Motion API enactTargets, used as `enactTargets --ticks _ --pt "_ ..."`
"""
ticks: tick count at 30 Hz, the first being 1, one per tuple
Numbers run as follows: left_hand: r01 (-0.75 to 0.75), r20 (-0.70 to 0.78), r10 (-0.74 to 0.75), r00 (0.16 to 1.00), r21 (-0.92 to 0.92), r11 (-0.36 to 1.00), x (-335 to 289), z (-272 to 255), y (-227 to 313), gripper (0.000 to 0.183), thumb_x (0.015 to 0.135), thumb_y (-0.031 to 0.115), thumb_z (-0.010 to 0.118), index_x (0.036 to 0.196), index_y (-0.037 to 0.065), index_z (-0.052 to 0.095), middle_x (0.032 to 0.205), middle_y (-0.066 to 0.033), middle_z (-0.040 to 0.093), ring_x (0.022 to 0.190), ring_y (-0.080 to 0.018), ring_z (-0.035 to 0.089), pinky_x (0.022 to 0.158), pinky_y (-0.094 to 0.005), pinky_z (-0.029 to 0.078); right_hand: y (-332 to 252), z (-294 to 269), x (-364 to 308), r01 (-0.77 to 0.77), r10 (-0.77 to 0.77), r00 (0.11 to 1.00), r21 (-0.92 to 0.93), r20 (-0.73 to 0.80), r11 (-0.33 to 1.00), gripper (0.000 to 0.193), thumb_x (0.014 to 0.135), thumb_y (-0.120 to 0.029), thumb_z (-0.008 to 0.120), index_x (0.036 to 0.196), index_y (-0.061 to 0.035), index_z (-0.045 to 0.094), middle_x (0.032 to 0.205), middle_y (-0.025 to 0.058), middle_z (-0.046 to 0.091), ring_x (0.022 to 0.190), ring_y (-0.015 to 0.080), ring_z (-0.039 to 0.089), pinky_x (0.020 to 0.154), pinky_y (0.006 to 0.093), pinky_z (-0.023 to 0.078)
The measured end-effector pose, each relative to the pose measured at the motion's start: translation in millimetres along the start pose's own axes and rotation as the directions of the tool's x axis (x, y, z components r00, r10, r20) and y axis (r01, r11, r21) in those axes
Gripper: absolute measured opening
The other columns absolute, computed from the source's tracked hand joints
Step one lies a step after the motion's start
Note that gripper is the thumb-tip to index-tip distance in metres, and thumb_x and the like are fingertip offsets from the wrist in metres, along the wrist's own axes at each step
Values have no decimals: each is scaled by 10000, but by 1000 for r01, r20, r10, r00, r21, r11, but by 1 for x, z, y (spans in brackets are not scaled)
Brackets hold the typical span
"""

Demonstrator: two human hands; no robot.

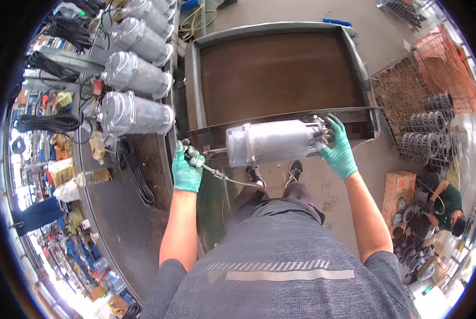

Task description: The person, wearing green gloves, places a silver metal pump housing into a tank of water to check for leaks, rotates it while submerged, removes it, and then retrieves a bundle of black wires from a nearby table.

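- From where I stood, a silver metal cylinder [270,141] lay on its side between the worker's hands, just at the near edge of a brown-bottomed metal tray [280,69]; I couldn't tell whether that edge bore any weight.
- The right hand [338,149], in a green glove, had its fingers curled round the fittings at the cylinder's right end.
- The left hand [188,169], gloved alike, was closed around a small air gun [197,159], its thin nozzle pointing at the cylinder's left end.
- A thin hose [243,183] ran from the gun's coupling toward the worker's legs.
- On the left, similar cylinders [137,113] lay in a row, a coiled black cable [134,173] near the closest one.
- Over on the right, a co-worker [448,202] bent low beside an orange-brown box [398,196].
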State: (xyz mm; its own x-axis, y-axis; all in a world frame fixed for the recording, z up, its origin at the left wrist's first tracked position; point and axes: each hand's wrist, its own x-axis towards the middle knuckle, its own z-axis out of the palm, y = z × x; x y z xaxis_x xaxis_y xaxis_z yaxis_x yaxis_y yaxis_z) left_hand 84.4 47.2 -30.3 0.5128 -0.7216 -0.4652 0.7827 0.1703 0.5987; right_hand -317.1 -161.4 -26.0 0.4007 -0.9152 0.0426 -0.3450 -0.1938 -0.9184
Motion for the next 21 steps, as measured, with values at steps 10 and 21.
enactTargets --ticks 10,21 --pt "211 500 -245 831 125 970 -87 263 -163 247 1050 208 644 1252 68 615 956 -21 632 795 -97 573 729 -278 503 -66 -46 -77 -38 47 995 -94 92 995 510 839 -118 788 1314 -120 602 1120 178 677 989 360 681 817 428 580" --pt "-111 304 -224 926 787 607 -103 187 -133 271 1069 172 587 1261 -10 640 1126 -115 722 938 -195 716 853 -315 594 110 -218 -69 -418 329 905 -422 -270 804 177 955 -205 658 1026 -61 584 823 203 687 778 437 671 694 485 531"
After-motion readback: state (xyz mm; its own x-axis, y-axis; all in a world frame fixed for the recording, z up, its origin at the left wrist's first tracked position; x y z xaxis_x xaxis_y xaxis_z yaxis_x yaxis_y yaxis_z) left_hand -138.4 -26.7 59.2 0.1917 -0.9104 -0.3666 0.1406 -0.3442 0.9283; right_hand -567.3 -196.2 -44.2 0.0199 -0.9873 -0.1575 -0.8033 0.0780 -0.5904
